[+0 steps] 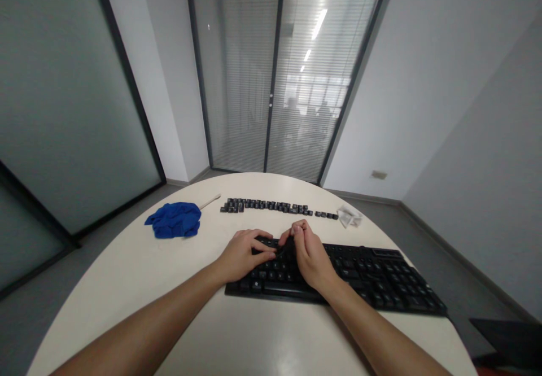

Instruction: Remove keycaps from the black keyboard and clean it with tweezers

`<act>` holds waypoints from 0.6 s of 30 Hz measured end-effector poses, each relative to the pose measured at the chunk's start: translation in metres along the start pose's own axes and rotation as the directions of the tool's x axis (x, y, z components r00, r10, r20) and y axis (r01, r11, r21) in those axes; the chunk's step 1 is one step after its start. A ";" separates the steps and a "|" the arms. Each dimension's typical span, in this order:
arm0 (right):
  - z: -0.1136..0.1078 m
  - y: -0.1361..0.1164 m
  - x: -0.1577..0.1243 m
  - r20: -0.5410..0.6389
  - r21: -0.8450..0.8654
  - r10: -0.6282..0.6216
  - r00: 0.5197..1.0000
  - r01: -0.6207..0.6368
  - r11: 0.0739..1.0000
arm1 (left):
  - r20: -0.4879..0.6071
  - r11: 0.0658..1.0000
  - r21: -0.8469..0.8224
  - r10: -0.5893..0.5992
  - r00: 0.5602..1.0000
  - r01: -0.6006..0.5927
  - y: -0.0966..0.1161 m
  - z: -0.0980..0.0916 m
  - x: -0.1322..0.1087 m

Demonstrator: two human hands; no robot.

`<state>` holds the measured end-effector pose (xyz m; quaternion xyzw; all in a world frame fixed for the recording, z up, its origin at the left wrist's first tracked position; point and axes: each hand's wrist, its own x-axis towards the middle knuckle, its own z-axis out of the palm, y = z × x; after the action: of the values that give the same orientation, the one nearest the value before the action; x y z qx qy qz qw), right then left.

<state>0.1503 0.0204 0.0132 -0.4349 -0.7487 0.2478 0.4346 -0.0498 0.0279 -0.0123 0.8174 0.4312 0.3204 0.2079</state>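
Note:
A black keyboard lies across the table in front of me. Over its left half is my left hand, with thumb and index fingertips close together on a small dark spot. What they pinch, if anything, blends into the black keys. My right hand is closed just to the right, its thumb and fingertips pressed together above the upper key rows. Something dark shows between the two hands, too unclear to name. Beyond the keyboard, several loose black keycaps lie in rows.
At the left is a crumpled blue cloth, with a thin pale stick beside it. A crumpled white tissue or wipe lies right of the keycaps. The round table's edge curves in front of the glass partition.

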 end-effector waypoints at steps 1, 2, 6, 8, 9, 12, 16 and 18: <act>0.000 0.002 0.001 -0.011 0.013 0.014 1.000 -0.013 1.000 | 0.000 1.000 -0.002 -0.002 1.000 0.002 0.001 0.000 0.000; 0.000 0.003 0.001 -0.017 0.025 0.025 1.000 -0.025 0.999 | 0.001 1.000 -0.003 -0.004 1.000 0.004 0.001 -0.001 0.000; 0.000 0.005 0.002 -0.010 0.038 0.026 1.000 -0.025 0.999 | -0.008 1.000 -0.001 -0.008 1.000 0.008 0.004 -0.001 -0.001; 0.000 0.005 0.001 -0.013 0.031 0.024 1.000 -0.024 0.999 | -0.016 1.000 0.002 0.000 1.000 0.000 0.004 -0.001 -0.001; 0.000 0.005 0.001 -0.015 0.028 0.027 1.000 -0.026 0.999 | -0.019 1.000 0.003 0.004 1.000 -0.004 0.005 0.000 -0.001; -0.001 0.004 0.000 -0.024 0.029 0.039 0.999 -0.038 0.999 | -0.033 1.000 -0.005 0.012 0.999 -0.012 0.006 0.000 -0.002; 0.000 0.005 0.000 -0.029 0.035 0.060 0.998 -0.059 0.998 | -0.054 0.998 -0.055 0.017 0.998 -0.020 0.006 0.001 -0.002; 0.000 0.006 0.000 -0.036 0.039 0.061 0.997 -0.060 0.997 | -0.058 0.997 -0.073 0.027 0.998 -0.032 0.004 0.001 -0.002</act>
<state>0.1529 0.0231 0.0091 -0.4535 -0.7221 0.2672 0.4489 -0.0476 0.0236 -0.0114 0.8059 0.4126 0.3625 0.2210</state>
